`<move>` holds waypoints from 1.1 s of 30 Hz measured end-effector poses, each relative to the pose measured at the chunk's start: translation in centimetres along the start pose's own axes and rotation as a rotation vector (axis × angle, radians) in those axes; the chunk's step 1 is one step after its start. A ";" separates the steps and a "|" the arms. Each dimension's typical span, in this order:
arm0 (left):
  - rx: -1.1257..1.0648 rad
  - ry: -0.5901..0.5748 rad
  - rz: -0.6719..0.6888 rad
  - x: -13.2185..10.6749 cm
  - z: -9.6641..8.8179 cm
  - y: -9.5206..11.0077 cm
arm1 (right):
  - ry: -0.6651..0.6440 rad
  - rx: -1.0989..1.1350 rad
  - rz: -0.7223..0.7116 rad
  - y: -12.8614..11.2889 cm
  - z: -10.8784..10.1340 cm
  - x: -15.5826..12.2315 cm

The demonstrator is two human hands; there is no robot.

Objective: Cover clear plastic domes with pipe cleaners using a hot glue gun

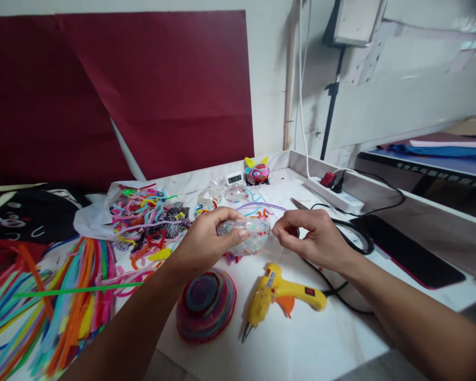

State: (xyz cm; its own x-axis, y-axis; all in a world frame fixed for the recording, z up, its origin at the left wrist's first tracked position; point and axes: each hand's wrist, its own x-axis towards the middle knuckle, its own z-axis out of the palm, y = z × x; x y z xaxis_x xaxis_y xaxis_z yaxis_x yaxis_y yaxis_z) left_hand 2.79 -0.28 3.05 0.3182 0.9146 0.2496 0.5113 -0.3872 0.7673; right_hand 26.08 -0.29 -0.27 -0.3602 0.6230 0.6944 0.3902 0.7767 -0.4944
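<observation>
My left hand (pixel 210 238) grips a clear plastic half-ball (pixel 249 237) dotted with coloured bits, thumb on its near side and fingers over the top. Just right of it, my right hand (pixel 311 235) is closed in a pinch; whatever sits between thumb and forefinger is too small to make out. Below the hands lies a yellow glue gun (pixel 277 293), its metal nozzle pointing toward me. Left of the glue gun rests a dome (pixel 206 305) wound with coloured pipe cleaners in rings.
Long pipe cleaners (pixel 83 296) spread across the left side, below a plastic bag (pixel 93 217) of cut pieces. Behind the hands stand a small timer (pixel 234 179) and a horned colourful ball (pixel 257 172). Scissors (pixel 341 225), a power strip (pixel 335 194) and a black phone-like slab (pixel 410 248) lie right.
</observation>
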 end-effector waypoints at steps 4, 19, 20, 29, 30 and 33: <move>0.039 0.003 0.014 -0.1 0.0 0.3 | 0.012 -0.006 -0.015 0.0 0.0 0.0; 0.101 -0.008 -0.015 -0.4 0.4 1.5 | 0.046 -0.082 -0.086 0.2 0.2 0.0; 0.119 -0.008 -0.015 -0.4 0.4 1.6 | 0.034 -0.090 -0.105 0.2 0.2 0.0; 0.183 -0.013 0.042 -0.6 0.6 1.7 | -0.032 -0.226 -0.303 0.9 0.4 -0.2; 0.187 -0.011 0.048 -0.6 0.6 1.7 | -0.046 -0.247 -0.318 0.9 0.4 -0.2; 0.185 -0.007 0.070 -0.6 0.7 1.7 | -0.080 -0.270 -0.355 0.8 0.2 -0.2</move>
State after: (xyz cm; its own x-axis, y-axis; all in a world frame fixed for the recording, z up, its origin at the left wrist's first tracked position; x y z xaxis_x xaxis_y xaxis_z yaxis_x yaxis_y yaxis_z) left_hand 4.03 -1.58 3.75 0.3632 0.8841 0.2941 0.6254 -0.4653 0.6264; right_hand 26.29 0.21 -0.90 -0.5720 0.3357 0.7484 0.4339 0.8981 -0.0712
